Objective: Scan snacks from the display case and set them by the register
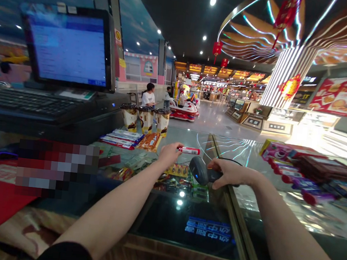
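Note:
Over the glass counter, my left hand pinches one end of a slim red tube with a white barcode label facing me. The tube lies level and points to the right. Just right of it, my right hand is wrapped round the handle of a dark barcode scanner, which shows a small blue light. The scanner's head is close below the tube, and they look apart. Several lidded paper cups stand beyond my left hand. Flat packets, an orange one among them, lie in front of the cups.
On the left stand a lit monitor and a black keyboard. Red and purple tubes and brown boxes are piled at the right. A metal strip crosses the counter. Small goods show under the glass. People are beyond the counter.

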The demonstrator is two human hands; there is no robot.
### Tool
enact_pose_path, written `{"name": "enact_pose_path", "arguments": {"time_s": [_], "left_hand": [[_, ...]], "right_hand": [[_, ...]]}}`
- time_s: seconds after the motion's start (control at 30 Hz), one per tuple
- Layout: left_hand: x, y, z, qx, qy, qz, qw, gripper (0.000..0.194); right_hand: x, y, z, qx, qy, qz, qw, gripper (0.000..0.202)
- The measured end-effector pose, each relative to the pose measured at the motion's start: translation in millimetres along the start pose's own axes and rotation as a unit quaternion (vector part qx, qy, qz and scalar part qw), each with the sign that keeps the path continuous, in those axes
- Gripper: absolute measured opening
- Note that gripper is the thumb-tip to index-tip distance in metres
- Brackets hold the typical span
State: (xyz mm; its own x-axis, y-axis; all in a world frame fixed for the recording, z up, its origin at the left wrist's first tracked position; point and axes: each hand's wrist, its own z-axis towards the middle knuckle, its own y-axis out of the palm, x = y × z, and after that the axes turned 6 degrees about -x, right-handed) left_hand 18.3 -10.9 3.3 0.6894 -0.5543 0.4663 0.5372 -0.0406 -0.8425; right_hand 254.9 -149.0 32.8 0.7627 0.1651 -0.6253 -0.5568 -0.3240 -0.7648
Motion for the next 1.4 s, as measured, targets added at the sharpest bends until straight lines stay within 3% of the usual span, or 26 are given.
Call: {"name": "enact_pose_path", "arguments": {"time_s": [0.43, 1.0, 1.4], "left_hand": [[-11.5, -6.8, 0.5, 0.022, -0.042, 0.007, 0.999, 0.031], [-16.0, -5.5, 2.3, 0.024, -0.039, -0.002, 0.999, 0.035], [-13.8, -6.1, 0.8, 0.028, -0.048, -0.006, 0.998, 0.031]], "right_hand": [[6.9, -0.2, 0.3, 0.048, -0.006, -0.025, 0.999, 0.051], [-14.6, 1.9, -3.5, 0.037, -0.014, -0.017, 0.999, 0.041], [-1.3, 5.1, 3.0, 0.033, -0.011, -0.052, 0.998, 0.045]]}}
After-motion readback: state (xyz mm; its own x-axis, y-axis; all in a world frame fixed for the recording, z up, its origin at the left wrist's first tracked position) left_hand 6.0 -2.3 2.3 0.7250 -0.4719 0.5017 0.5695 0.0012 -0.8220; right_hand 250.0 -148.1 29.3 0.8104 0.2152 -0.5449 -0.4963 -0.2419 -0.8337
